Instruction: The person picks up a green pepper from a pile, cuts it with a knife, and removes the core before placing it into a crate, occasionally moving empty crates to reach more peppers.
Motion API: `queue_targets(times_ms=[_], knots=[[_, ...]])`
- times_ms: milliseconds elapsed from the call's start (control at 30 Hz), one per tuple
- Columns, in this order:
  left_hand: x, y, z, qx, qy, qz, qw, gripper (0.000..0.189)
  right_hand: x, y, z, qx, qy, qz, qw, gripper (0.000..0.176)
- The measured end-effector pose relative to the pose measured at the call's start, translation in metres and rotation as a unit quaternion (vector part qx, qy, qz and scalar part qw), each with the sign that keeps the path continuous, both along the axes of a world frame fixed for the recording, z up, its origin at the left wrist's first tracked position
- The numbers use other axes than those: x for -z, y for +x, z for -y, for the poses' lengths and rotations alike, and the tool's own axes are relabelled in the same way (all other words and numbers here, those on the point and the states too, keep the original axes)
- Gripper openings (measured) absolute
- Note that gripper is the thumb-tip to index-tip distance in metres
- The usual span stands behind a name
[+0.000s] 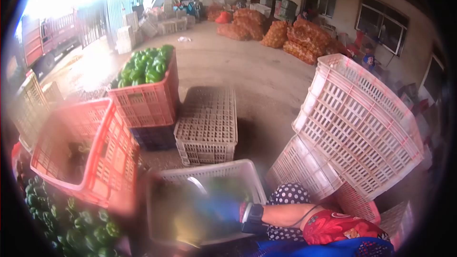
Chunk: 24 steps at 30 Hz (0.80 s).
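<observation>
My right hand (223, 210) reaches from the lower right into a white plastic crate (247, 173) just in front of me. The hand is a bluish blur from motion, so I cannot tell whether it holds anything. A black band sits on the wrist, and a red patterned sleeve covers the forearm. Blurred green shapes inside the crate look like green peppers (223, 188). My left hand is out of the picture. A tilted red crate (107, 162) stands just left of the white one, with a few dark peppers at its bottom.
Loose green peppers (71, 228) are heaped at lower left. A red crate of green peppers (145, 90) rests on a dark blue crate, beside an upturned beige crate (207, 123). Stacked white crates (357, 123) lean at right. Orange mesh sacks (295, 35), a person and a red truck (47, 38) are farther off.
</observation>
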State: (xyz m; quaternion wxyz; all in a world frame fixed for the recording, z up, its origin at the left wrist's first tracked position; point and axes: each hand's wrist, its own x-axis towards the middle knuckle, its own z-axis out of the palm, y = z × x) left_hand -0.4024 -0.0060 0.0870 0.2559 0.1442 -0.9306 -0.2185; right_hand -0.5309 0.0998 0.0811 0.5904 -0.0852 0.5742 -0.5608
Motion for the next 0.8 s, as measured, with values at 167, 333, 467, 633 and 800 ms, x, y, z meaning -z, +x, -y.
queue_targets(times_ms=[167,333,467,633,800], knots=[[-0.002,-0.004,0.003,0.003,-0.044,-0.093,0.995,0.030,-0.014,-0.010,0.000,-0.047,0.008,0.025,0.999,0.043],[-0.032,-0.002,-0.013,-0.052,0.416,-0.031,0.907,0.031,-0.009,0.004,0.006,0.114,-0.116,0.161,0.973,0.034],[0.033,-0.013,0.005,-0.022,0.475,0.059,0.878,0.036,0.006,-0.001,0.004,0.133,-0.135,0.165,0.968,0.023],[-0.020,-0.009,0.002,-0.054,0.193,0.218,0.955,0.033,0.010,0.010,0.007,0.142,-0.059,0.186,0.970,0.019],[-0.024,-0.006,0.007,-0.033,0.140,0.130,0.981,0.032,0.004,-0.005,0.002,0.064,-0.074,0.233,0.967,0.027]])
